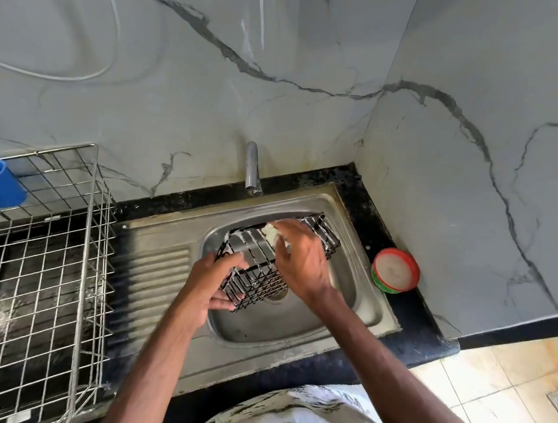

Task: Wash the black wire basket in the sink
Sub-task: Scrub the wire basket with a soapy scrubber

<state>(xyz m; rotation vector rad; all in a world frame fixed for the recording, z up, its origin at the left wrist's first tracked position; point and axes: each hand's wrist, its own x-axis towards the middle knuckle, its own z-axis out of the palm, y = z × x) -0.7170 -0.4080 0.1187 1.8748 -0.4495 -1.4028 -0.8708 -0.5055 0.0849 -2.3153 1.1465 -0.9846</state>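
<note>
No text, label, brand, number or sign could be read anywhere in the view. The banded green and red side of the round tub (pixel 380 280) on the counter was seen only at a slant and blurred, and no lettering on it could be made out.
</note>
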